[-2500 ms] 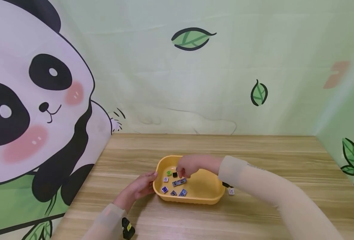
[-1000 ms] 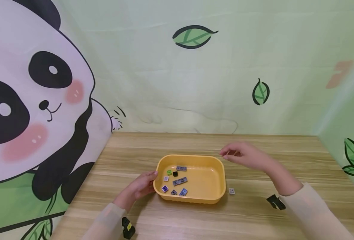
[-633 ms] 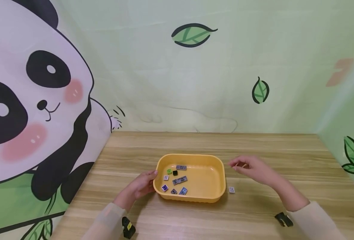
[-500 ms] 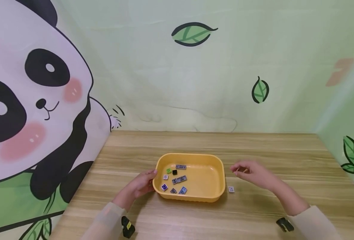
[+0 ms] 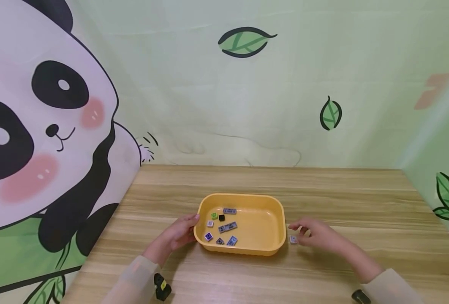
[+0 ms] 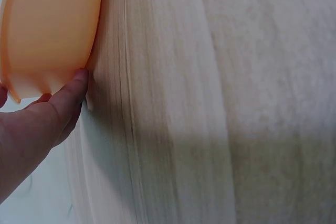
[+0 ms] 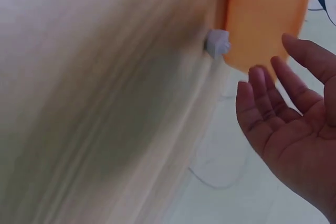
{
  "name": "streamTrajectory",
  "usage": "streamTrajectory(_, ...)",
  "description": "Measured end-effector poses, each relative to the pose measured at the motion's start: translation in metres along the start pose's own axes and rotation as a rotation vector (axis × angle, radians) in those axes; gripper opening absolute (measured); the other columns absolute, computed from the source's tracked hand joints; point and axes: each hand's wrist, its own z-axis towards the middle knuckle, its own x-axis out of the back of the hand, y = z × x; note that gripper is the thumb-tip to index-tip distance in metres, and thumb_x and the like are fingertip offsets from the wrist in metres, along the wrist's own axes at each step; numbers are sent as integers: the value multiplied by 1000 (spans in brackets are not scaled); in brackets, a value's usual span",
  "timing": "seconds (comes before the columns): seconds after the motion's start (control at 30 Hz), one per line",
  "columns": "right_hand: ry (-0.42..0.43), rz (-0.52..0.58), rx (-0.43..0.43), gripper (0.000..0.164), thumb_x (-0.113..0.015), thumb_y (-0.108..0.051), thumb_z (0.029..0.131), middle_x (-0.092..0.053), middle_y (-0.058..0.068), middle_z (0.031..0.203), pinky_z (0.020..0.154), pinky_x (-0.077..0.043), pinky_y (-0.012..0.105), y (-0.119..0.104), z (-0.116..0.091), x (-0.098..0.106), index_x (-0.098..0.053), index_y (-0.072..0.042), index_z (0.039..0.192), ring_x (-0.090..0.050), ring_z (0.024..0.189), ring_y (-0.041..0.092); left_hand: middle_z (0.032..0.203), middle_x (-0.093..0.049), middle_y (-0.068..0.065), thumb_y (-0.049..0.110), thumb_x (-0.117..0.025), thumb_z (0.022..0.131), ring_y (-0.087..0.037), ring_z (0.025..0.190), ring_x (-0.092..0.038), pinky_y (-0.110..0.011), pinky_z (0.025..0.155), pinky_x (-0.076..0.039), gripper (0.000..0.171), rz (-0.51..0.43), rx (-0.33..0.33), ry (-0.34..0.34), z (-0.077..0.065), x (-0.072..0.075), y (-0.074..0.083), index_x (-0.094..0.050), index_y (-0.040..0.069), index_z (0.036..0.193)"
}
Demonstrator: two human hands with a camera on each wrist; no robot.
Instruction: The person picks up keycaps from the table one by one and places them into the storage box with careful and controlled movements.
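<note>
A yellow plastic tray [image 5: 256, 226] sits on the wooden table. My left hand [image 5: 176, 234] grips its left end, thumb at the rim and fingers against the outer wall, as the left wrist view shows at the tray wall [image 6: 52, 30]. My right hand [image 5: 317, 236] hovers beside a small white toy brick [image 5: 293, 240] lying just right of the tray. In the right wrist view that brick [image 7: 218, 43] stands apart from the loosely bent fingers, which hold nothing.
Inside the tray's left half lie several small bricks: a green one [image 5: 214, 215], a black one [image 5: 221, 218], a white one [image 5: 210, 223], a grey long one [image 5: 228, 227] and blue ones. A panda-print backdrop [image 5: 247, 105] rises behind the table.
My right hand has left the inside of the tray, swung out to the right, then come down toward the white brick on the table. My left hand has stayed on the tray.
</note>
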Motion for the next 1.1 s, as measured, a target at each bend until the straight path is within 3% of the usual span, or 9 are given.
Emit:
streamTrajectory(0.13,9,-13,-32,39,-77,-5,84,-70,23,111,71,-54,22,3,-1,-7,-66,11,118,-60,88,16,161,-31,-35,23,-32,113,-36,145,-41,-57,123,-35,58,0,-3,-5,0,-1,1,-18,-11,158)
streamTrajectory(0.37,-4,20,-121,46,-80,-3,78,-62,14,98,61,-46,18,9,1,-17,-65,14,118,-49,74,6,161,-30,-35,24,-32,114,-39,146,-40,-58,122,-35,59,6,-3,-21,-2,-1,-1,-16,-11,158)
streamTrajectory(0.63,41,-83,-79,36,-81,-4,77,-59,3,85,63,-44,18,14,6,-28,-69,11,107,-46,73,0,160,-32,-36,25,-34,113,-29,137,-48,-56,122,-37,60,-8,-13,-10,-1,0,0,-17,-11,158)
streamTrajectory(1.1,84,-145,-16,21,-78,3,76,-66,4,84,66,-48,20,18,9,-33,-75,5,97,-51,77,1,159,-32,-37,22,-32,113,-29,137,-48,-56,122,-37,59,4,-7,-20,-1,0,1,-17,-13,157)
